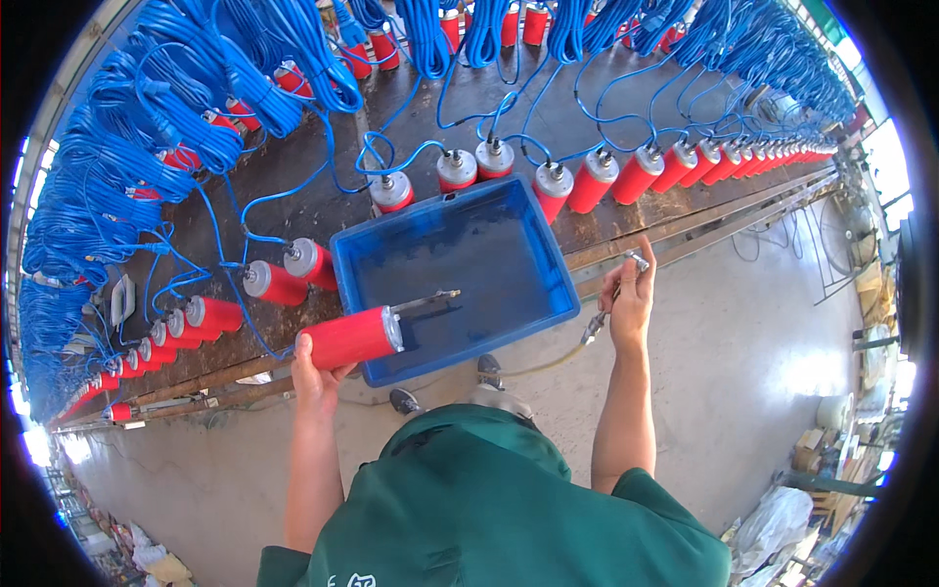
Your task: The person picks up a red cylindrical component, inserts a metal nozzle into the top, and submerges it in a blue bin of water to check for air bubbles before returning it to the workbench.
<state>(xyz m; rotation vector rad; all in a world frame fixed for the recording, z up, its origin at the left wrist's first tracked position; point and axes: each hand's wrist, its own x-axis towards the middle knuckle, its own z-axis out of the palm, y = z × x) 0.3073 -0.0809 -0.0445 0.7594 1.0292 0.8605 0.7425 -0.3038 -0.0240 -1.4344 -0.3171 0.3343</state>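
Note:
My left hand (315, 380) is closed round the lower side of a red cylindrical motor (347, 338) with a silver end cap. It is held nearly level above the near left edge of a blue plastic tub (572, 299). The motor's thin metal shaft (423, 300) points right, over the tub. To the right of the tub, my right hand (631, 303) grips a small metal air blow gun (638, 261), fingers curled round it. A thin hose (548, 364) runs from its lower end toward the floor. The tub's inside is dark; whether it holds liquid is hard to tell.
Red motors like the held one stand along the brown bench (313, 176) edge on both sides of the tub, such as this motor (594, 181). Blue cables lead from them to coiled bundles (425, 39) at the back. Bags and boxes (773, 523) lie at lower right.

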